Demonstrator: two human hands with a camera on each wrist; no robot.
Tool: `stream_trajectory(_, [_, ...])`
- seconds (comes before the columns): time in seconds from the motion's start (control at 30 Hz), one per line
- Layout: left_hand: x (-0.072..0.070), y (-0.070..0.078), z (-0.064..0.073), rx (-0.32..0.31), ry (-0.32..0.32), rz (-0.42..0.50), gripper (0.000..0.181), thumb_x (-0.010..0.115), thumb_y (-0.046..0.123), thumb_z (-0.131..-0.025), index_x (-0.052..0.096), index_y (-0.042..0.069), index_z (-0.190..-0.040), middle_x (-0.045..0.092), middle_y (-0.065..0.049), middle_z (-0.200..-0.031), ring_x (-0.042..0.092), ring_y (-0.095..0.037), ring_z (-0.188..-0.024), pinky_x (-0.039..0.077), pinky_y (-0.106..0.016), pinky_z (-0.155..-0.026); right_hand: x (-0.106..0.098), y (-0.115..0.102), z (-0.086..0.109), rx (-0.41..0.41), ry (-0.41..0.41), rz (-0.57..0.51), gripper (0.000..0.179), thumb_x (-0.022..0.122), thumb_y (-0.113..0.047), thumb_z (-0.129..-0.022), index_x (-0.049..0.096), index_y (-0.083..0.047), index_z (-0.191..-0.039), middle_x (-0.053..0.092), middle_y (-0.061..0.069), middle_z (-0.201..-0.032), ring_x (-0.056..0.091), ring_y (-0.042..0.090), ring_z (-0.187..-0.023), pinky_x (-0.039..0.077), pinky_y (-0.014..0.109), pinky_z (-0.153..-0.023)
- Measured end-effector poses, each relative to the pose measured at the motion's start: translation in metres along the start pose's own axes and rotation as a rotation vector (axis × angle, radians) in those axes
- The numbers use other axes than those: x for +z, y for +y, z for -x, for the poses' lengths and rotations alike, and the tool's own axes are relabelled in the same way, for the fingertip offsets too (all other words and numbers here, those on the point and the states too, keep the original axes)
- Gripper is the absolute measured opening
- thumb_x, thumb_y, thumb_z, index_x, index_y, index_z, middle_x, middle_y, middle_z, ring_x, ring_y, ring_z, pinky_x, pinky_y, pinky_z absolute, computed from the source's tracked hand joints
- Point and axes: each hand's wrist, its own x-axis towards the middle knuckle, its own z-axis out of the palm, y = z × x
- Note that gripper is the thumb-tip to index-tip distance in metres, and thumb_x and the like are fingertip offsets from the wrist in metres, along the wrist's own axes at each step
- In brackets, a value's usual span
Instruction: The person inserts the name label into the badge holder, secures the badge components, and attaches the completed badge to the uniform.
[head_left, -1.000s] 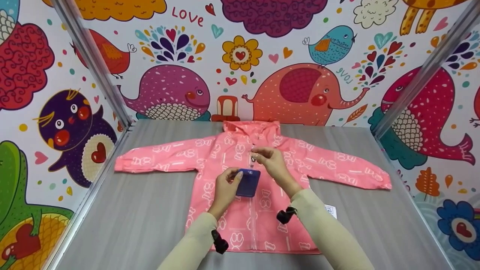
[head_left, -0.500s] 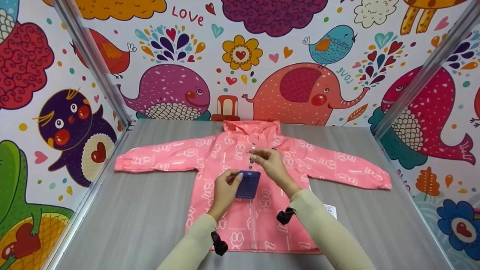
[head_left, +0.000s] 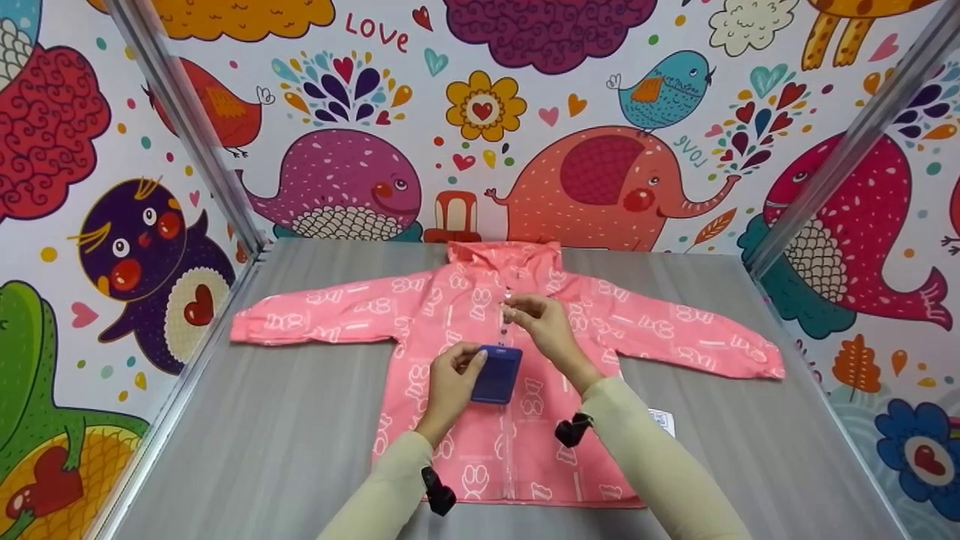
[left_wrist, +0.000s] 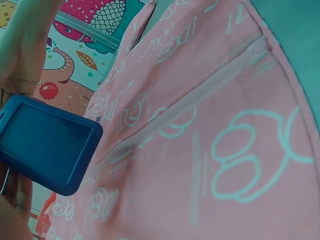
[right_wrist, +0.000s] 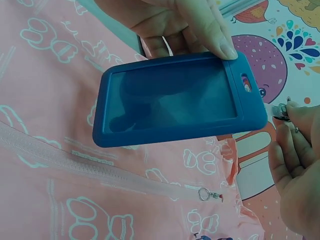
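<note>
A blue badge holder with a clear window is pinched at its upper left edge by my left hand, above a pink jacket. In the right wrist view a slot shows at one short end of the badge holder, beside the left thumb. My right hand pinches a small metal clip between thumb and fingertips, a little apart from that slot. The jacket lies flat with sleeves spread. Its zipper pull with a ring hangs near the collar end.
A white printed card lies by the jacket's right side, partly under the right sleeve. The grey table extends around the jacket. Metal frame posts and walls with cartoon animals stand behind and at the sides.
The left hand has lowered the badge holder slightly and tilted it so more of its front shows. The right hand has barely moved, still pinching the clip.
</note>
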Motion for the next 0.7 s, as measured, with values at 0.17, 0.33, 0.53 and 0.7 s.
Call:
stream_trajectory(0.17, [-0.001, 0.000, 0.000, 0.003, 0.014, -0.012, 0.014, 0.067, 0.003, -0.090, 0.071, -0.006, -0.100, 0.074, -0.024, -0.093, 0.070, -0.032, -0.082, 0.053, -0.018, -0.071, -0.004, 0.003, -0.001, 0.009, 0.027, 0.001, 0.024, 0.072, -0.008, -0.089, 0.072, 0.002, -0.111, 0.074, 0.022, -0.098, 0.070, 0.013, -0.082, 0.053, 0.022, -0.078])
stream_trajectory(0.33, [-0.003, 0.002, 0.001, -0.010, 0.025, -0.038, 0.014, 0.068, 0.005, -0.091, 0.071, -0.005, -0.101, 0.075, -0.023, -0.092, 0.069, -0.026, -0.078, 0.051, -0.019, -0.071, -0.007, 0.005, 0.001, 0.004, 0.074, -0.001, 0.020, 0.073, -0.004, -0.086, 0.073, 0.002, -0.105, 0.076, 0.013, -0.087, 0.071, 0.011, -0.074, 0.055, 0.024, -0.072])
stream_trajectory(0.53, [-0.006, 0.001, 0.000, -0.021, 0.022, -0.040, 0.015, 0.068, 0.006, -0.091, 0.072, -0.004, -0.102, 0.075, -0.023, -0.092, 0.068, -0.026, -0.076, 0.050, -0.018, -0.069, -0.012, 0.010, 0.003, 0.039, 0.117, -0.030, 0.021, 0.072, -0.001, -0.085, 0.071, 0.007, -0.104, 0.075, 0.004, -0.079, 0.069, 0.007, -0.070, 0.054, 0.021, -0.068])
stream_trajectory(0.7, [-0.007, -0.001, 0.000, -0.017, 0.023, -0.023, 0.015, 0.068, 0.004, -0.090, 0.071, -0.005, -0.102, 0.074, -0.025, -0.094, 0.068, -0.042, -0.084, 0.050, -0.017, -0.069, -0.018, 0.017, 0.007, 0.105, 0.182, -0.062, 0.020, 0.072, 0.001, -0.083, 0.068, 0.010, -0.101, 0.073, 0.000, -0.072, 0.066, 0.006, -0.064, 0.054, 0.020, -0.062])
